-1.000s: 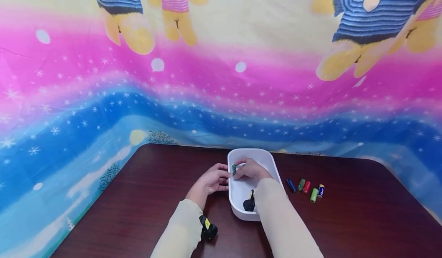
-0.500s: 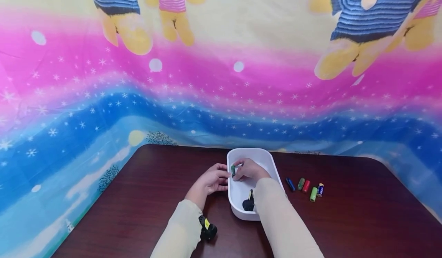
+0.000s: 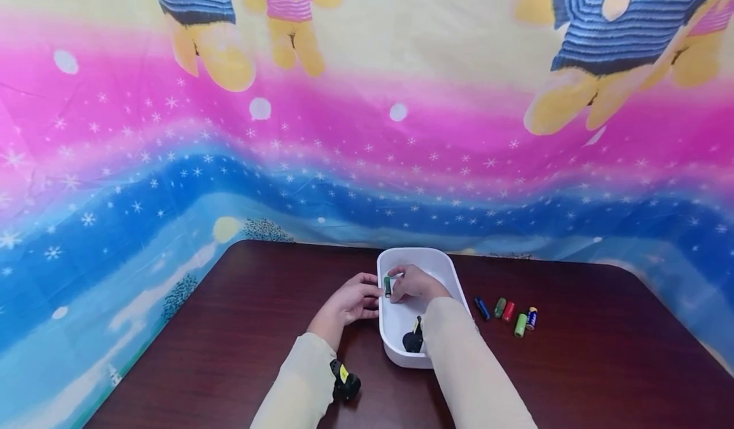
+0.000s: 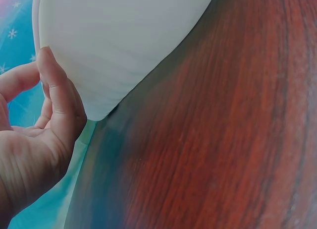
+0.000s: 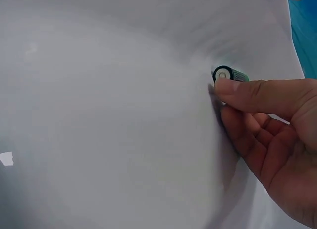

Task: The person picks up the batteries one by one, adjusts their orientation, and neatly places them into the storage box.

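Note:
A white plastic tub (image 3: 401,324) stands on the dark wooden table (image 3: 258,289). Inside it, by its left wall, my right hand (image 3: 418,282) pinches a small green battery (image 3: 387,287) with thumb and finger. The right wrist view shows the thumb tip over the light-coloured end of the battery (image 5: 232,74), right at the tub's wall. My left hand (image 3: 352,298) is outside the tub, its bent fingers touching the outer wall near the rim; in the left wrist view a fingertip (image 4: 47,55) rests against the white side.
Several loose batteries lie right of the tub: a thin blue one (image 3: 482,308), a dark green one (image 3: 500,308), a red one (image 3: 508,312), a light green one (image 3: 520,325) and a blue-and-white one (image 3: 532,318). A printed cloth (image 3: 367,180) hangs behind the table.
The green battery has dropped slightly lower along the tub's left wall, and more of it shows between the right fingers. The left hand stays at the tub's side.

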Demonstrator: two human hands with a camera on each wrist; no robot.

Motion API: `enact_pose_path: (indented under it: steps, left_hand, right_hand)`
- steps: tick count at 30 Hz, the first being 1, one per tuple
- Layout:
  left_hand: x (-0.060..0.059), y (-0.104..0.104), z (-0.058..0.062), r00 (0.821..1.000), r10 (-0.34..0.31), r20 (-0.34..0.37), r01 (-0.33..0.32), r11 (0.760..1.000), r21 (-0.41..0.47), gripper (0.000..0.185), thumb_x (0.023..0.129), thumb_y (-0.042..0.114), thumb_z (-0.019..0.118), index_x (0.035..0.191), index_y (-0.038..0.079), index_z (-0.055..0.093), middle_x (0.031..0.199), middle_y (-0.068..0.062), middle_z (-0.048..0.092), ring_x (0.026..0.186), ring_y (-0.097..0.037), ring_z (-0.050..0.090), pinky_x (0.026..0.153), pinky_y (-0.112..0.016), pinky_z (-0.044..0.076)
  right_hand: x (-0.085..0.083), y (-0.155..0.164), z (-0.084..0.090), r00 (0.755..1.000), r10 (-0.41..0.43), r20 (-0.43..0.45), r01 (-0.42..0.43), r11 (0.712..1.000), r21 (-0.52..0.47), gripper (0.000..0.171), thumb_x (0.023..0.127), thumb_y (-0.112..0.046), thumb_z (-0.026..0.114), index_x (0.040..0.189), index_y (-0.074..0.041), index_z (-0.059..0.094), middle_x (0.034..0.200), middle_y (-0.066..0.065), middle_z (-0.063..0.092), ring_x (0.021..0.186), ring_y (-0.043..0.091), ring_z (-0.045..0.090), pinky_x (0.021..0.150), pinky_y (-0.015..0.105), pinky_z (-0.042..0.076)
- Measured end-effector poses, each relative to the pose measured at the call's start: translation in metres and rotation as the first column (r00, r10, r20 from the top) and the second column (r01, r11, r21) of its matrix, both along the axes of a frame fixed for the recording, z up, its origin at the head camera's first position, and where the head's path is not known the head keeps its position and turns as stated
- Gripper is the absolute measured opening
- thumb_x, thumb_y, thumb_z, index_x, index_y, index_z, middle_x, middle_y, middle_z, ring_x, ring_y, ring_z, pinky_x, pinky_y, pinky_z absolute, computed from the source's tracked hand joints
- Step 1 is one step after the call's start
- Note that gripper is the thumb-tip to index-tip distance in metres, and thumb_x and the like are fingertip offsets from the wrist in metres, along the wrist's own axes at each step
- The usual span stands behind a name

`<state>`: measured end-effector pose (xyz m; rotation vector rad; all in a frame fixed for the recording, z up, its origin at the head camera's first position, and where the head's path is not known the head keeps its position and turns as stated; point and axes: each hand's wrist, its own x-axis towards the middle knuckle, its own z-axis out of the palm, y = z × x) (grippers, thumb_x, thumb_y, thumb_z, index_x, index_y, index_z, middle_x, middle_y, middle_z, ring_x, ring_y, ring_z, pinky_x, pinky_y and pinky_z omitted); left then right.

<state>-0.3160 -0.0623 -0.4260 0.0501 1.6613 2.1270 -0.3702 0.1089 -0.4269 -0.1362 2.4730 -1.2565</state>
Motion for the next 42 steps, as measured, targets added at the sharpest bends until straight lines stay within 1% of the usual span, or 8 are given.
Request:
enact_pose_path:
  steps: [5, 12, 17, 22, 27, 31, 39, 42]
  left_hand:
    - [-0.001, 0.003, -0.001, 1.0, 0.01, -0.001, -0.01, 1.0, -0.022, 0.034, 0.085, 0.0, 0.055, 0.115, 0.006, 0.039, 0.086, -0.01, 0.056, 0.062, -0.012, 0.054, 0.055, -0.028, 0.052]
    - [0.0, 0.009, -0.002, 1.0, 0.021, 0.011, -0.02, 0.999, -0.028, 0.036, 0.083, 0.001, 0.058, 0.114, 0.006, 0.04, 0.082, -0.008, 0.056, 0.061, -0.012, 0.053, 0.053, -0.028, 0.052]
    - [0.0, 0.008, -0.003, 1.0, 0.027, 0.005, -0.027, 0.999, -0.034, 0.037, 0.084, 0.001, 0.057, 0.116, 0.004, 0.039, 0.084, -0.009, 0.056, 0.061, -0.013, 0.053, 0.054, -0.028, 0.052]
    - [-0.001, 0.006, -0.004, 0.999, 0.033, -0.007, -0.034, 0.999, -0.034, 0.038, 0.083, 0.001, 0.058, 0.116, 0.003, 0.039, 0.083, -0.009, 0.055, 0.061, -0.013, 0.053, 0.054, -0.028, 0.052]
    - [-0.003, 0.004, -0.006, 0.999, 0.034, -0.014, -0.035, 0.999, -0.034, 0.035, 0.084, 0.002, 0.058, 0.114, 0.004, 0.041, 0.082, -0.009, 0.054, 0.062, -0.013, 0.053, 0.054, -0.028, 0.051]
    - [-0.003, 0.004, -0.007, 1.0, 0.026, -0.011, -0.027, 0.999, -0.024, 0.035, 0.084, 0.002, 0.058, 0.115, 0.005, 0.04, 0.085, -0.009, 0.055, 0.063, -0.013, 0.054, 0.054, -0.028, 0.051]
    - [-0.001, 0.003, -0.003, 1.0, 0.019, -0.008, -0.019, 1.0, -0.023, 0.036, 0.085, 0.002, 0.057, 0.116, 0.004, 0.039, 0.086, -0.009, 0.056, 0.064, -0.012, 0.055, 0.054, -0.027, 0.051]
    - [-0.001, 0.003, -0.003, 1.0, 0.015, -0.009, -0.015, 1.0, -0.023, 0.036, 0.085, 0.003, 0.057, 0.116, 0.004, 0.039, 0.084, -0.008, 0.057, 0.063, -0.012, 0.056, 0.054, -0.027, 0.052]
  right_hand:
    - [0.005, -0.001, 0.008, 1.0, 0.007, 0.002, -0.007, 0.996, 0.086, 0.062, 0.068, 0.006, 0.073, 0.123, -0.005, 0.047, 0.083, 0.01, 0.059, 0.074, 0.021, 0.056, 0.069, 0.029, 0.045]
    - [0.008, 0.01, 0.03, 1.0, -0.023, 0.013, 0.021, 0.991, 0.128, 0.058, 0.071, 0.009, 0.07, 0.122, -0.002, 0.043, 0.086, 0.014, 0.055, 0.066, 0.021, 0.058, 0.065, 0.03, 0.05]
    - [0.007, 0.026, 0.057, 1.0, -0.028, 0.011, 0.027, 0.999, 0.031, 0.053, 0.076, 0.004, 0.069, 0.123, 0.0, 0.047, 0.091, 0.014, 0.055, 0.075, 0.025, 0.059, 0.074, 0.036, 0.052]
    - [0.01, 0.049, 0.075, 0.998, -0.023, -0.054, 0.02, 0.998, -0.062, 0.051, 0.076, 0.005, 0.07, 0.123, 0.001, 0.049, 0.089, 0.013, 0.056, 0.078, 0.024, 0.058, 0.071, 0.035, 0.053]
    - [0.014, 0.083, 0.079, 0.993, -0.052, -0.104, 0.044, 0.996, -0.079, 0.046, 0.081, -0.001, 0.067, 0.124, 0.002, 0.051, 0.089, 0.012, 0.058, 0.088, 0.03, 0.059, 0.076, 0.041, 0.052]
    - [0.02, 0.115, 0.077, 0.989, -0.079, -0.128, 0.071, 0.996, -0.062, 0.047, 0.083, -0.006, 0.066, 0.126, 0.003, 0.05, 0.094, 0.011, 0.06, 0.092, 0.03, 0.059, 0.079, 0.044, 0.05]
    - [0.044, 0.172, 0.07, 0.981, -0.096, -0.169, 0.101, 0.995, 0.02, 0.051, 0.083, -0.014, 0.069, 0.125, 0.006, 0.05, 0.106, 0.019, 0.06, 0.095, 0.031, 0.059, 0.078, 0.047, 0.05]
    - [0.054, 0.189, 0.064, 0.978, -0.124, -0.169, 0.132, 0.991, 0.037, 0.052, 0.082, -0.018, 0.07, 0.124, 0.006, 0.051, 0.108, 0.019, 0.059, 0.094, 0.028, 0.06, 0.079, 0.047, 0.05]
